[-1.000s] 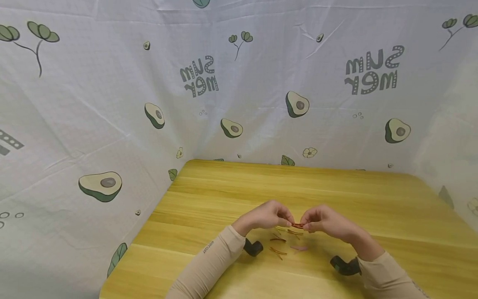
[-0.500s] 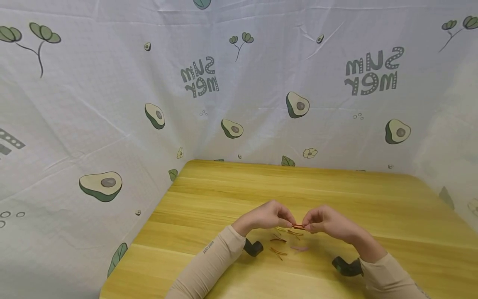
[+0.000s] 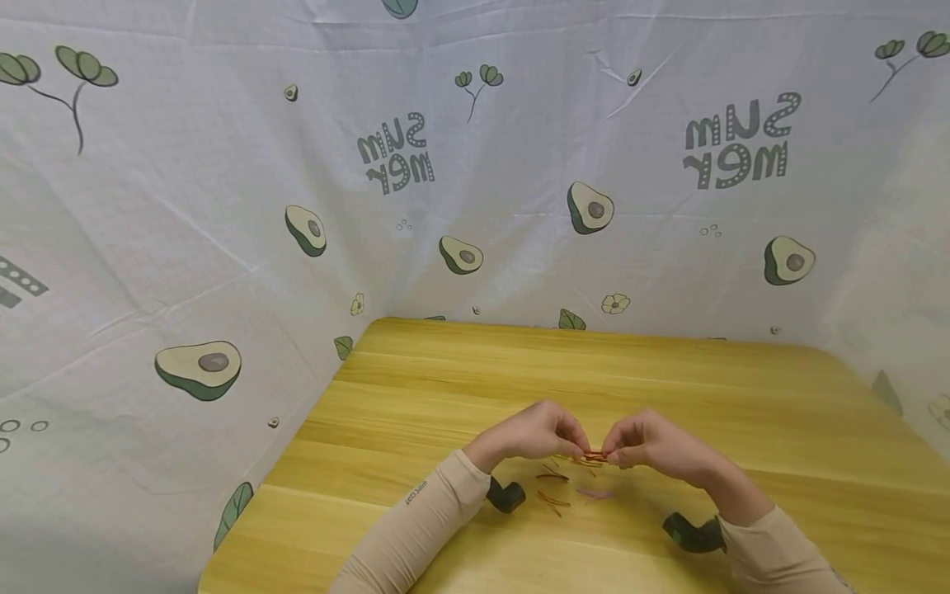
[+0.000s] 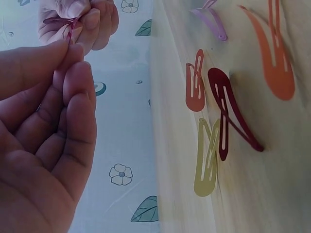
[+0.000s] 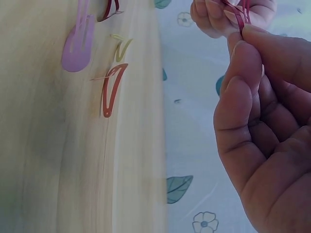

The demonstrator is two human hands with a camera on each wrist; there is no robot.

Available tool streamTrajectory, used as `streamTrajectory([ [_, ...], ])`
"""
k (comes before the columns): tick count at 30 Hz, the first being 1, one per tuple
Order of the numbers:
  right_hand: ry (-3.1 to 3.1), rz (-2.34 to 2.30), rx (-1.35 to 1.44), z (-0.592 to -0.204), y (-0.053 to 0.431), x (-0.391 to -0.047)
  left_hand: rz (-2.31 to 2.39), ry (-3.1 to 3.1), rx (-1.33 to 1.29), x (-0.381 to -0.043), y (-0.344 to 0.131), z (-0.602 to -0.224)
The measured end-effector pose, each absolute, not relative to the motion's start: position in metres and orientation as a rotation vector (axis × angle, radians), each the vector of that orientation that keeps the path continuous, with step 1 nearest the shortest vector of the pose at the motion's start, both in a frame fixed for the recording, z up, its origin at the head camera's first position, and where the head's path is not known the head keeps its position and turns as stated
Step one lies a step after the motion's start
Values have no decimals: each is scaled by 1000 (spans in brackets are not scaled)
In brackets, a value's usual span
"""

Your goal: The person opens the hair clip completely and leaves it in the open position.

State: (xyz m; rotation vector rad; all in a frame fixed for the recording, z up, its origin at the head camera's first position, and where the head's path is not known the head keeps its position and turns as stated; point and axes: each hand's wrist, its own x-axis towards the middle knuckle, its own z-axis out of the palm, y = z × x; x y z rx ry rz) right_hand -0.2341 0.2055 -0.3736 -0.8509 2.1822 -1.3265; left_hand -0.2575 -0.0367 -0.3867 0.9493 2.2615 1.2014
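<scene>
A red snap hair clip (image 5: 239, 18) is held up between the two hands, over the table. The left hand (image 3: 542, 432) pinches one end between thumb and forefinger, its other fingers curled in the left wrist view. At the opposite end, thumb and forefinger of the right hand (image 3: 653, 441) pinch the clip. Below lie several opened snap clips: a yellow one (image 4: 205, 167), a dark red one (image 4: 224, 109), a red-orange one (image 4: 195, 97), a larger orange one (image 4: 279, 73) and a purple one (image 5: 77, 48). Fingertips cover the ends of the held clip.
The wooden table (image 3: 519, 371) carries the loose clips near its middle front. A white curtain (image 3: 519, 165) with avocado prints hangs behind and at the sides. Black wrist mounts, one on the left (image 3: 508, 495) and one on the right (image 3: 692, 533), stick out below the sleeves.
Both hands have sunk slightly with the red snap hair clip, which now overlaps the red-orange clip in the head view. The clips on the table have stayed put.
</scene>
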Motion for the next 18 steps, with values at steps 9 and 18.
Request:
streamTrajectory([
  [9,2110,-1360,-838,-376,207,-228,1123,2269,1030,-254,-35,-387],
  [18,2045,-1383,-831,-383,210,-223,1090,2244,1039,-250,-32,-388],
])
